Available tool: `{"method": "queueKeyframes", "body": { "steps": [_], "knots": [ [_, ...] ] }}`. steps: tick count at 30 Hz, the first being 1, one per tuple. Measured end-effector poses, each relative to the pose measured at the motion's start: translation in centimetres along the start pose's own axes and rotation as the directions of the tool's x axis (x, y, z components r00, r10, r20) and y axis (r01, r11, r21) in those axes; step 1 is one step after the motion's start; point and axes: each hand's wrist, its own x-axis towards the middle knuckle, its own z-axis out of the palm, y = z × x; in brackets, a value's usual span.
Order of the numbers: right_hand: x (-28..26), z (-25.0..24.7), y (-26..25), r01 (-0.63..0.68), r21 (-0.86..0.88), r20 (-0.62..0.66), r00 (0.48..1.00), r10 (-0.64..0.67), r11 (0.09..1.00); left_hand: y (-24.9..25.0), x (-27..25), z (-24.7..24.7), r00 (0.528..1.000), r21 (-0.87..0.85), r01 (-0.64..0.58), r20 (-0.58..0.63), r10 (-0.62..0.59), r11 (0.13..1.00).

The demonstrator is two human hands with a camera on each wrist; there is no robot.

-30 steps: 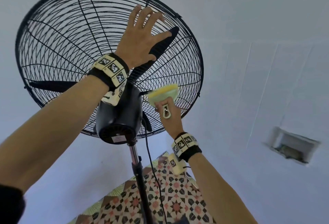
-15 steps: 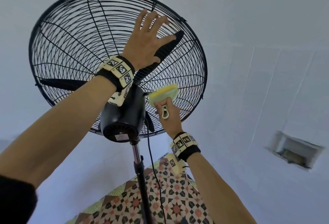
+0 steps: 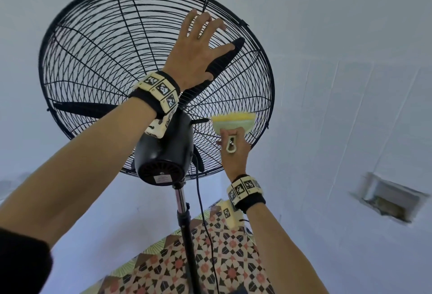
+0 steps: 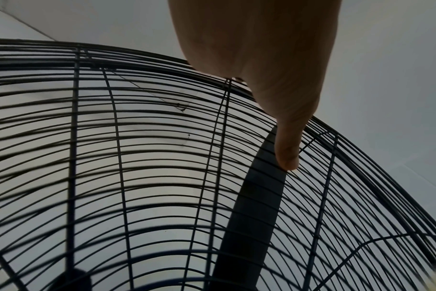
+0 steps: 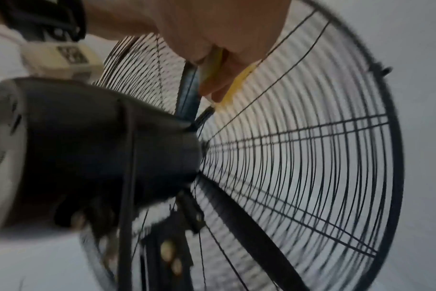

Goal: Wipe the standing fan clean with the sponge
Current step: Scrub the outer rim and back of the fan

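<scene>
A black standing fan with a round wire cage (image 3: 98, 60) and a black motor housing (image 3: 163, 153) rises on a pole (image 3: 184, 219). My left hand (image 3: 198, 48) lies flat with spread straight fingers on the back of the cage near its upper right rim; in the left wrist view the thumb (image 4: 286, 153) touches the wires over a blade (image 4: 251, 216). My right hand (image 3: 233, 151) grips the pale handle of a yellow and green sponge (image 3: 233, 121), whose yellow face presses against the cage's lower right. In the right wrist view the sponge (image 5: 236, 86) shows under the fingers.
A black cable (image 3: 203, 212) hangs from the motor beside the pole. White tiled walls stand behind and to the right, with a recessed niche (image 3: 388, 198) in the right wall. A patterned tile floor (image 3: 191, 268) lies below.
The sponge has slid rightward along the lower cage, away from the motor toward the rim. My left hand stays flat on the cage, and the view has shifted a little.
</scene>
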Motion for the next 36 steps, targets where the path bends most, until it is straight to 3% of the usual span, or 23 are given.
{"method": "queueKeyframes", "body": {
  "steps": [2, 5, 6, 10, 11, 13, 15, 16, 17, 19, 21, 23, 24, 26, 29, 32, 36],
  "knots": [
    [0.4, -0.2, 0.3, -0.006, 0.002, -0.076, 0.997, 0.006, 1.000, 0.1, 0.1, 0.0, 1.000, -0.005, 0.002, -0.002, -0.002, 1.000],
    [1.0, -1.0, 0.2, 0.042, -0.028, 0.054, 0.998, -0.041, 0.999, 0.1, 0.0, 0.1, 1.000, -0.013, 0.003, -0.012, -0.003, 1.000],
    [1.5, -1.6, 0.3, 0.054, -0.038, 0.043, 0.998, -0.052, 0.998, 0.0, 0.0, 0.1, 1.000, -0.016, 0.000, -0.015, 0.000, 1.000],
    [3.1, -4.1, 0.4, 0.010, 0.009, -0.264, 0.964, -0.007, 1.000, -0.1, 0.0, 0.0, 1.000, -0.017, 0.010, -0.003, -0.010, 1.000],
    [3.1, -4.3, 0.3, 0.021, 0.010, -0.258, 0.966, -0.017, 1.000, 0.0, 0.2, 0.0, 1.000, -0.019, 0.011, 0.000, -0.011, 1.000],
    [2.5, -3.8, 0.0, 0.088, -0.003, -0.102, 0.991, -0.088, 0.996, 0.1, 0.2, -0.1, 1.000, -0.013, -0.001, 0.003, 0.001, 1.000],
    [2.0, -3.5, -0.4, 0.160, -0.020, 0.071, 0.985, -0.158, 0.987, -0.2, 0.1, -0.2, 1.000, 0.002, -0.019, -0.006, 0.019, 1.000],
    [2.2, -3.8, -0.4, 0.171, -0.031, 0.097, 0.981, -0.167, 0.985, -0.3, 0.1, -0.1, 1.000, 0.010, -0.027, -0.008, 0.027, 1.000],
    [2.5, -4.1, -0.4, 0.159, -0.046, 0.068, 0.986, -0.155, 0.986, -0.3, 0.0, -0.2, 0.999, 0.020, -0.033, -0.008, 0.034, 0.999],
    [2.9, -4.6, 0.1, 0.092, -0.052, -0.121, 0.988, -0.098, 0.994, -0.6, 0.0, -0.2, 0.999, 0.032, -0.047, -0.008, 0.047, 0.998],
    [2.9, -5.1, 0.4, 0.039, -0.003, -0.373, 0.927, -0.037, 0.999, -0.9, 0.1, -0.3, 0.997, 0.016, -0.072, -0.015, 0.072, 0.997],
    [2.8, -5.0, -0.1, 0.059, -0.005, -0.430, 0.901, -0.056, 0.998, -1.1, 0.2, -0.4, 0.994, 0.021, -0.100, -0.029, 0.101, 0.995],
    [2.7, -4.8, -0.7, 0.110, -0.033, -0.354, 0.928, -0.114, 0.993, -1.2, 0.2, -0.5, 0.993, 0.029, -0.114, -0.029, 0.115, 0.993],
    [2.3, -3.8, -2.2, 0.246, -0.072, -0.072, 0.965, -0.251, 0.967, -1.3, 0.2, -0.5, 0.992, 0.017, -0.124, -0.037, 0.124, 0.992],
    [2.8, -2.0, -4.1, 0.276, -0.100, 0.296, 0.925, -0.236, 0.956, -1.2, -0.1, -0.6, 0.991, -0.005, -0.126, -0.041, 0.125, 0.992],
    [3.9, -0.8, -4.9, 0.321, -0.136, 0.468, 0.855, -0.225, 0.937, -1.6, -1.4, -0.4, 0.991, 0.007, -0.123, -0.050, 0.123, 0.992],
    [4.1, -0.7, -4.0, 0.475, -0.193, 0.585, 0.758, -0.288, 0.859, -2.3, -3.8, -0.1, 0.997, -0.008, 0.062, -0.051, -0.063, 0.998]
  ]
}}
